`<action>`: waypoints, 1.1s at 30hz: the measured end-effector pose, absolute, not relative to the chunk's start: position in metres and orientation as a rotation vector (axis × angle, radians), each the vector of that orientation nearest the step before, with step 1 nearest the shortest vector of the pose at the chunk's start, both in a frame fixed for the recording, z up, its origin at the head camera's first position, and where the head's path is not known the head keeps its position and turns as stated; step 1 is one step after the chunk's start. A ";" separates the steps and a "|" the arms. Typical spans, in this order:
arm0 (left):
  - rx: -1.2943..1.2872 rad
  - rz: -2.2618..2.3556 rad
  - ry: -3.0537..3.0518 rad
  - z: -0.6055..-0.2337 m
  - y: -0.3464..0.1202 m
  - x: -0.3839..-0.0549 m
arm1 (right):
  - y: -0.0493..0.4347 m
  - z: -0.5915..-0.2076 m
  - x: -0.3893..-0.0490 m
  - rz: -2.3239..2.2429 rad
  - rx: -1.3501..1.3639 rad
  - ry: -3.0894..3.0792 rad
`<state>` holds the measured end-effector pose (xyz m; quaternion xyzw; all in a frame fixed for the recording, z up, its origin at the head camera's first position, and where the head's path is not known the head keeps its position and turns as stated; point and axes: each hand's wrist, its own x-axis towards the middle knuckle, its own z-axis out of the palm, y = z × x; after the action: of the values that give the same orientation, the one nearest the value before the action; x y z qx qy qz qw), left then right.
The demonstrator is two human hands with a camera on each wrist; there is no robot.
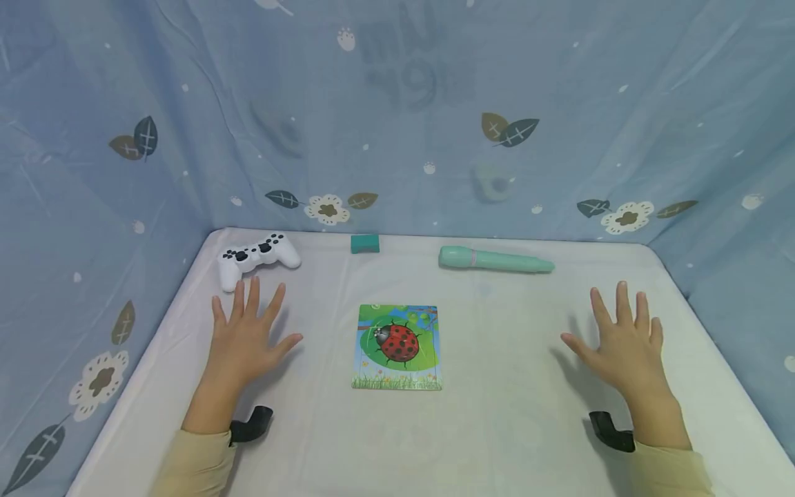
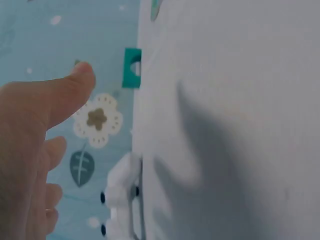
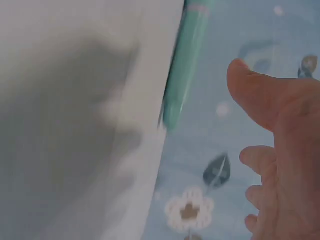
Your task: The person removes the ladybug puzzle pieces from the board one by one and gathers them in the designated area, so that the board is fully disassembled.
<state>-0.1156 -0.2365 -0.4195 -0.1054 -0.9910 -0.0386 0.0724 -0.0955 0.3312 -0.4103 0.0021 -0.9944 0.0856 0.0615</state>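
Note:
My left hand point(image 1: 247, 342) is held over the left side of the table with its fingers spread and nothing in it. Just beyond its fingertips lies a white game controller point(image 1: 257, 257). On the right, my right hand point(image 1: 629, 348) is likewise spread and holds nothing. Between the hands lies a square ladybug picture puzzle point(image 1: 398, 347). A mint-green umbrella-like tapered stick point(image 1: 493, 260) lies along the back, its narrow end toward the right hand. In the left wrist view, a small teal block point(image 2: 131, 68) shows a rounded notch.
A white cloth covers the table point(image 1: 497, 428). Blue patterned curtains point(image 1: 397, 124) rise behind it and along both sides. A black curved wrist mount point(image 1: 251, 424) sticks out by the left wrist, and another black mount point(image 1: 611, 433) by the right.

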 end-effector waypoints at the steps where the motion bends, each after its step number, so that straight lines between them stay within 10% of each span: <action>1: -0.338 -0.119 -2.989 -0.419 -0.232 -0.116 | 0.325 -0.411 -0.098 0.260 0.039 -2.996; 20: -0.988 -0.663 -3.015 -0.428 -0.107 -0.143 | 0.182 -0.431 -0.145 1.065 0.703 -2.895; 33: -0.957 -0.859 -2.909 -0.459 -0.077 -0.151 | 0.143 -0.453 -0.172 1.149 0.911 -2.899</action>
<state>-0.1507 -0.0770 -0.4585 -0.3009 -0.9144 -0.2700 -0.0197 -0.1724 0.1427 -0.4532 0.2801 -0.8911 0.3532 -0.0535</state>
